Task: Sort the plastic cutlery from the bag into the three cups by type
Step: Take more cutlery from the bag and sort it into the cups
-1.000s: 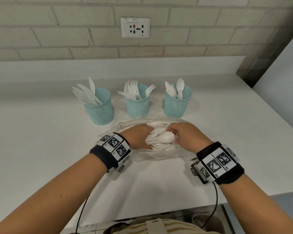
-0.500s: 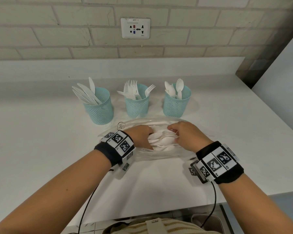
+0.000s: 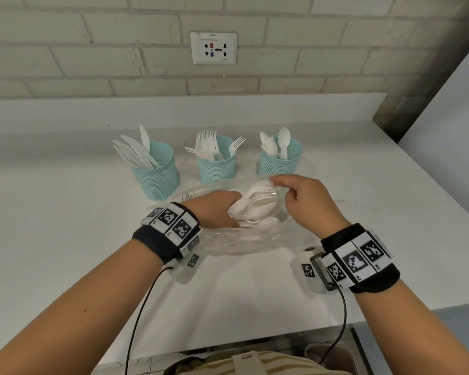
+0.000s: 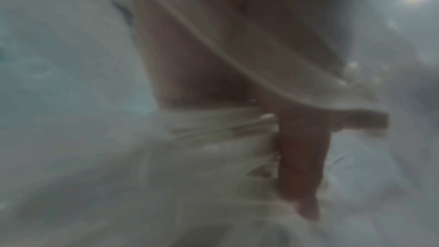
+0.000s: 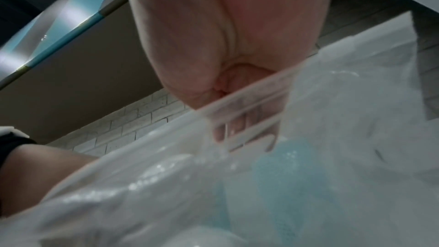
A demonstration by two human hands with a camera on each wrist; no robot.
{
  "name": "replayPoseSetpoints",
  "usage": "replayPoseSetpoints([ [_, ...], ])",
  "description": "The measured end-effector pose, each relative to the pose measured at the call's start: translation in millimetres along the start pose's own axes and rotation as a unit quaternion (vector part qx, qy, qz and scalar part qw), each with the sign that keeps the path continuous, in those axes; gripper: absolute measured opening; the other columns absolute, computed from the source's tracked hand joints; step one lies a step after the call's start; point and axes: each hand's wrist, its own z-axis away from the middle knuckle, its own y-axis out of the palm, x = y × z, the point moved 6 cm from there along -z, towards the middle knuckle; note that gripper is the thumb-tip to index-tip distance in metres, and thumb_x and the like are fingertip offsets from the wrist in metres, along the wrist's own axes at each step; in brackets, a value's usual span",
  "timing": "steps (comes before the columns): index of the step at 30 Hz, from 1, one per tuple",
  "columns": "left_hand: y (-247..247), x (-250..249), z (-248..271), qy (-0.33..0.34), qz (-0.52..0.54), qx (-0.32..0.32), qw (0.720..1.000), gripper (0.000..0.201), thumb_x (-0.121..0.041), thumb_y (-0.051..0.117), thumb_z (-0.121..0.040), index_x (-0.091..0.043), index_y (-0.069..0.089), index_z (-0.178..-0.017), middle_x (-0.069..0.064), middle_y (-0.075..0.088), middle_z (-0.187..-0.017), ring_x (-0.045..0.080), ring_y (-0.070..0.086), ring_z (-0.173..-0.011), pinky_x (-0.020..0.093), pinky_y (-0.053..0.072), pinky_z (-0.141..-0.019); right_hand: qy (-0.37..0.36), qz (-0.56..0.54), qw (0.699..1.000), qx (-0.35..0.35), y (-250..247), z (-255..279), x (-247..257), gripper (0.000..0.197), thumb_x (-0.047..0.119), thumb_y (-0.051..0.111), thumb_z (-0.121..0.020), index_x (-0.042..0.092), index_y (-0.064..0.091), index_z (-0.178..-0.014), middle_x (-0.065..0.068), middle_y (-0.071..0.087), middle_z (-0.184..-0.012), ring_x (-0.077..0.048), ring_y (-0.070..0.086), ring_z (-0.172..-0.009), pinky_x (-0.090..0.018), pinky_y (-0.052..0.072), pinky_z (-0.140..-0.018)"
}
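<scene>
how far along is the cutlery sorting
Well along: knives fill the left cup, forks the middle cup, spoons the right cup. The left hand grips a spoon bundle inside the bag, whose rim the right hand pinches open. Those spoons remain.

The wall socket (image 3: pixel 213 48) label (top edge) is too blurred to read.

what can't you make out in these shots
- Left hand fingertips: head view, hidden behind the bunch of spoons.
- Cutlery count in the bag: head view, the pieces overlap.
- Left wrist view: blurred throughout.
- Socket label: too small to read.
</scene>
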Motion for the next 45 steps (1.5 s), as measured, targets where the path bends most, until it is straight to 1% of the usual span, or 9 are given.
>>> replayPoseSetpoints([
  [6, -16, -2, 10, 0.028, 0.072, -0.036, 0.996, 0.035, -0.020, 0.072, -0.078, -0.017, 0.057, -0.109, -0.003, 0.063, -0.105, 0.014, 0.057, -0.094, 0.023, 0.042, -0.078, -0.004, -0.073, 0.995, -0.064, -12, 0, 6, 0.039, 0.001, 0.041, -0.091, 0.016, 0.065, -0.117, -0.001, 0.068, -0.116, -0.014, 0.061, -0.110, -0.017, 0.041, -0.096],
  [9, -22, 0, 14, 0.035, 0.093, -0.057, 0.993, 0.025, -0.016, 0.071, -0.079, -0.019, 0.055, -0.098, -0.005, 0.062, -0.094, 0.014, 0.057, -0.087, 0.014, 0.040, -0.068, -0.004, -0.111, 0.992, -0.059, -11, 1, 9, 0.028, 0.032, 0.046, -0.096, 0.023, 0.064, -0.115, 0.003, 0.070, -0.106, -0.012, 0.064, -0.099, -0.021, 0.047, -0.087],
  [13, -23, -1, 21, 0.048, 0.100, -0.070, 0.991, 0.028, -0.016, 0.072, -0.078, -0.013, 0.058, -0.101, -0.001, 0.065, -0.097, 0.015, 0.059, -0.088, 0.011, 0.040, -0.069, 0.009, -0.187, 0.980, -0.064, -7, 0, 8, 0.056, 0.069, 0.052, -0.076, 0.027, 0.064, -0.112, 0.008, 0.068, -0.101, -0.008, 0.065, -0.085, -0.027, 0.052, -0.084],
  [18, -22, -11, 29, 0.077, 0.115, -0.055, 0.989, 0.026, -0.016, 0.070, -0.081, -0.013, 0.057, -0.104, 0.000, 0.064, -0.100, 0.013, 0.059, -0.090, 0.015, 0.043, -0.076, 0.059, -0.353, 0.927, -0.113, -15, -3, 7, 0.054, 0.056, 0.035, -0.092, 0.014, 0.068, -0.091, -0.001, 0.068, -0.082, -0.018, 0.066, -0.077, -0.038, 0.055, -0.077],
  [23, -44, -19, 39, 0.093, 0.185, -0.112, 0.972, 0.031, -0.014, 0.070, -0.084, -0.032, 0.046, -0.078, -0.017, 0.058, -0.069, -0.015, 0.055, -0.064, 0.005, 0.038, -0.062, 0.120, -0.372, 0.916, -0.092, -15, -10, -3, 0.063, 0.050, 0.016, -0.099, 0.014, 0.067, -0.092, -0.009, 0.067, -0.086, -0.024, 0.064, -0.074, -0.033, 0.052, -0.070],
  [27, -64, -22, 40, 0.100, 0.271, -0.164, 0.943, 0.021, -0.010, 0.070, -0.084, -0.021, 0.053, -0.091, -0.002, 0.069, -0.076, 0.003, 0.065, -0.073, 0.011, 0.047, -0.074, 0.144, -0.301, 0.941, -0.058, 2, -14, -8, 0.045, 0.046, 0.025, -0.099, 0.023, 0.063, -0.091, -0.007, 0.067, -0.091, -0.023, 0.065, -0.077, -0.036, 0.047, -0.071],
  [32, -85, -19, 35, 0.101, 0.350, -0.234, 0.902, 0.011, -0.008, 0.068, -0.084, -0.008, 0.059, -0.091, 0.000, 0.067, -0.071, 0.006, 0.065, -0.069, 0.014, 0.048, -0.073, 0.126, -0.188, 0.974, 0.011, 18, -18, -6, 0.029, 0.034, 0.036, -0.098, 0.019, 0.059, -0.104, -0.007, 0.066, -0.098, -0.023, 0.066, -0.078, -0.037, 0.049, -0.080],
  [37, -88, -12, 26, 0.090, 0.447, -0.254, 0.853, 0.008, -0.003, 0.066, -0.085, -0.003, 0.059, -0.089, 0.004, 0.063, -0.064, 0.012, 0.061, -0.059, 0.022, 0.050, -0.064, 0.055, -0.297, 0.952, -0.056, -1, -29, 21, 0.026, 0.027, 0.040, -0.100, 0.014, 0.063, -0.103, -0.007, 0.065, -0.087, -0.017, 0.062, -0.070, -0.027, 0.051, -0.067],
  [45, -66, -11, 16, 0.107, 0.550, -0.183, 0.808, 0.015, 0.003, 0.060, -0.086, -0.007, 0.061, -0.098, 0.000, 0.068, -0.070, 0.013, 0.064, -0.060, 0.024, 0.055, -0.063, -0.007, -0.392, 0.919, -0.044, -12, -50, 68, 0.023, 0.024, 0.061, -0.089, 0.004, 0.067, -0.100, -0.007, 0.069, -0.088, -0.017, 0.065, -0.081, -0.029, 0.054, -0.072],
])
